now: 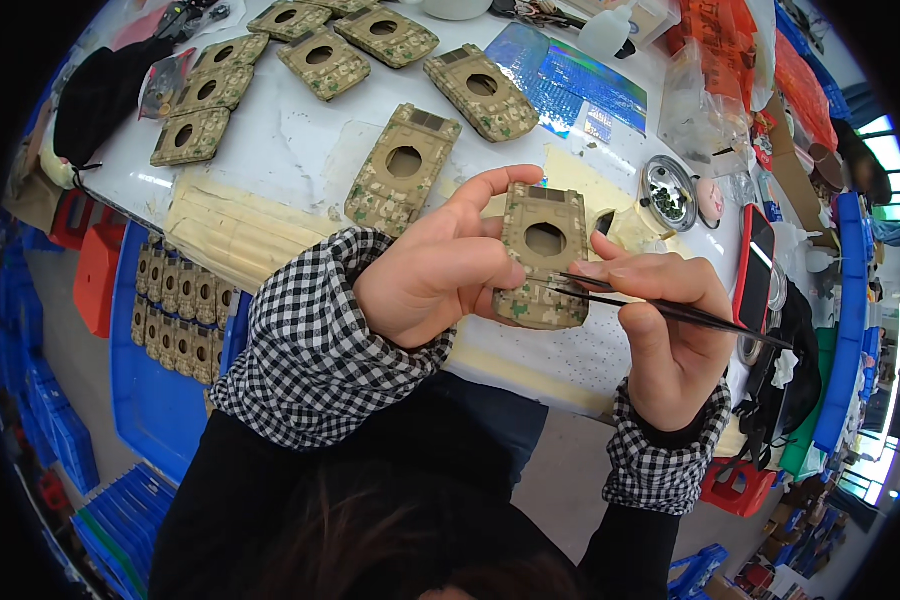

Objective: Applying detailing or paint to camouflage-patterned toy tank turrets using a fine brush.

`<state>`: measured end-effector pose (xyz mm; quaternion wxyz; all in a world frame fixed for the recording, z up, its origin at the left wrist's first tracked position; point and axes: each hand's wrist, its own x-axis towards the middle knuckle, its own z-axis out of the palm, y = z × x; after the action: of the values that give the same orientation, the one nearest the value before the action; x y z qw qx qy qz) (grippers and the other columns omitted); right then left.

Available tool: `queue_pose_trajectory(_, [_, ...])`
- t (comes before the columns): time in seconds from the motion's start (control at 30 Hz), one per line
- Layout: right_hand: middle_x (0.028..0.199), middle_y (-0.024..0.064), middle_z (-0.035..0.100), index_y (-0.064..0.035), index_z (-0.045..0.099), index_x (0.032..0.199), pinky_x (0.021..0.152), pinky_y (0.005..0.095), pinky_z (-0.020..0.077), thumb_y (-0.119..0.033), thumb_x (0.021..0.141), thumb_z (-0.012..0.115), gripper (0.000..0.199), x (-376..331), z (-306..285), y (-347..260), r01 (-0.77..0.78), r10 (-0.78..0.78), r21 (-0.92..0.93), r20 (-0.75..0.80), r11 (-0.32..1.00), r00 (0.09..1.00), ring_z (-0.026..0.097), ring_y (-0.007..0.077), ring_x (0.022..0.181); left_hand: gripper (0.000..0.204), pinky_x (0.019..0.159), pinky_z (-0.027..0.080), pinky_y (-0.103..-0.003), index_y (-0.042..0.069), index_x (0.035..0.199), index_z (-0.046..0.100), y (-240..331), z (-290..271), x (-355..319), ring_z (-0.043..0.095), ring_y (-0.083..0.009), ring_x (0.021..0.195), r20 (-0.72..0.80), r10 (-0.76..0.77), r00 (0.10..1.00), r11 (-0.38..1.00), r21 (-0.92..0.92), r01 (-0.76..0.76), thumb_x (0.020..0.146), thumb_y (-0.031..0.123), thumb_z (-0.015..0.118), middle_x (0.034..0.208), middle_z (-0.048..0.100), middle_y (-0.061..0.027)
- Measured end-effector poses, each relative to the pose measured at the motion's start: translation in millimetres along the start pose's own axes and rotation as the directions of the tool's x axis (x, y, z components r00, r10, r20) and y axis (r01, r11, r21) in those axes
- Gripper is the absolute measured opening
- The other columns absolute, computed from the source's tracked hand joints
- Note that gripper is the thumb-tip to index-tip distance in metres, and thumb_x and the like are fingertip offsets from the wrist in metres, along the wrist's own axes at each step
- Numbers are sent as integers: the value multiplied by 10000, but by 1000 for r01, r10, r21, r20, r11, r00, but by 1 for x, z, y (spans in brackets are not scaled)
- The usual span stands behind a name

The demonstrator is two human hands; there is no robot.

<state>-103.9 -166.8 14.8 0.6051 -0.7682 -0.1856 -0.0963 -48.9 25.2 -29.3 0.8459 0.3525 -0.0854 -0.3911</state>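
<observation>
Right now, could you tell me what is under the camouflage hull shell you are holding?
Under the camouflage hull shell lies the white table, and black tweezers in the right hand cross its lower edge. The left hand covers its left side; its underside is hidden.

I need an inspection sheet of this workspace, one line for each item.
Surface: white table, tan sheets on it.
Job's things: camouflage tank shell in left hand; black tweezers in right hand, tips touching the shell.
Clutter: more shells on the table, round dish of small parts, red phone.
Fingers: both hands closed on their things.
Cables: nothing seen.
Surroundings: blue tray with rows of shells, blue crates on the floor.
</observation>
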Motion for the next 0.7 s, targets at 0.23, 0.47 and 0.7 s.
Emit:
queue_pose_trajectory(0.23, [914, 144, 669, 30, 615, 926, 949, 444, 454, -36, 817, 669, 138, 0, 2, 2, 41, -41, -37, -2, 998, 999, 643, 249, 927, 743, 1009, 410, -371, 19, 1432, 139, 0, -1, 0, 508, -261, 1183, 38, 23, 999, 996, -91, -19, 770, 36, 477, 1307, 459, -193])
queue_pose_trajectory(0.47, [905, 134, 674, 28, 623, 915, 923, 435, 474, -11, 792, 682, 142, 1, 3, 2, 62, -61, -84, 18, 994, 998, 648, 256, 918, 743, 995, 430, -383, 22, 1434, 126, 0, -2, -1, 515, -266, 1179, 42, 18, 999, 996, -83, -14, 774, 32, 467, 1307, 459, -199])
queue_pose_trajectory(0.7, [887, 121, 677, 24, 631, 904, 893, 432, 497, -14, 780, 693, 143, 1, 4, 2, 85, -84, -133, 16, 987, 996, 656, 262, 887, 757, 972, 452, -398, 32, 1439, 106, 0, -3, -1, 525, -268, 1168, 45, 15, 999, 997, -77, -11, 772, 36, 466, 1304, 460, -198])
